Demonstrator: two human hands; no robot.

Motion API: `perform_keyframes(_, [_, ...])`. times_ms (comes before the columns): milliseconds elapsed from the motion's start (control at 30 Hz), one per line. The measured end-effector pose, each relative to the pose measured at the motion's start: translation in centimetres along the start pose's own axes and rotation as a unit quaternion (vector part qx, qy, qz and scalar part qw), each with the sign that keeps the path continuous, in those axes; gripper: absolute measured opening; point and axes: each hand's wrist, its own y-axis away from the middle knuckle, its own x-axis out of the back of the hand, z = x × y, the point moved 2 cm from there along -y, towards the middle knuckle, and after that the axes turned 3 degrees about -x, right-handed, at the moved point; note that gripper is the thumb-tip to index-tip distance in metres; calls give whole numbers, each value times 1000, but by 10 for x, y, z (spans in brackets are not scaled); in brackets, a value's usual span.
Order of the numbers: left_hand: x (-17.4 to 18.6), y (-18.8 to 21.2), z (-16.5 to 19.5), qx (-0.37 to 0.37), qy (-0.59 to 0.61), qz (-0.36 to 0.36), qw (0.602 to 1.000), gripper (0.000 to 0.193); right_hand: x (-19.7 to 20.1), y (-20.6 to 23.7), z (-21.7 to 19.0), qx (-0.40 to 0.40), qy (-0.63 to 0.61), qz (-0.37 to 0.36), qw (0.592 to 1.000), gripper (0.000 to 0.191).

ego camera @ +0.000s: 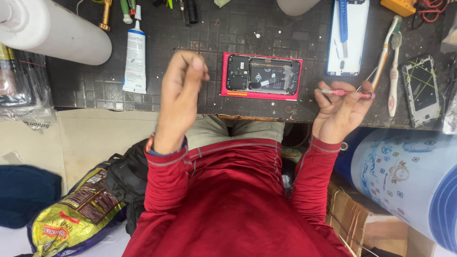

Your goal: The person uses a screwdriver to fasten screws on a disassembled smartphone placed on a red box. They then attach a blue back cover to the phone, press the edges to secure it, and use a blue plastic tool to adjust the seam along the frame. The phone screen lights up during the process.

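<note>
Phone: opened handset with its back cover off, lying flat on a pink mat near the bench edge, between the two hands and just beyond them.
Right grip: right hand raised palm-up, fingers pinched round a slim pink-handled screwdriver held level, its tip pointing toward the phone but apart from it.
Left grip: left hand lifted above the bench edge, fingertips bunched together; whether they pinch something small, I cannot tell.
Step in hand: judged as a pause in screw work on the open phone, neither hand touching it.
Next move calls for: lowering the driver tip onto the board and steadying the handset with the left hand.
Beyond the left grip: white tube.
Beyond the right grip: white back cover, toothbrushes.
</note>
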Motion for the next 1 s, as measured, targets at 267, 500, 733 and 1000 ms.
perform_keyframes(267, [-37, 66, -19, 137, 116, -53, 982, 10, 0, 6, 1, 5, 2, -14, 1000, 82])
perform_keyframes(500, [-63, 90, -20, 83, 78, -134, 984, 23, -29, 18, -9, 32, 39, -32, 998, 94])
perform_keyframes(733, [-76, 89, -19, 103, 102, -143, 979, 37, -85, 88, -32, 112, 148, -117, 976, 99])
perform_keyframes(1000, [-78, 88, -13, 110, 127, -138, 976, 42, -109, 114, -33, 120, 172, -147, 967, 101])
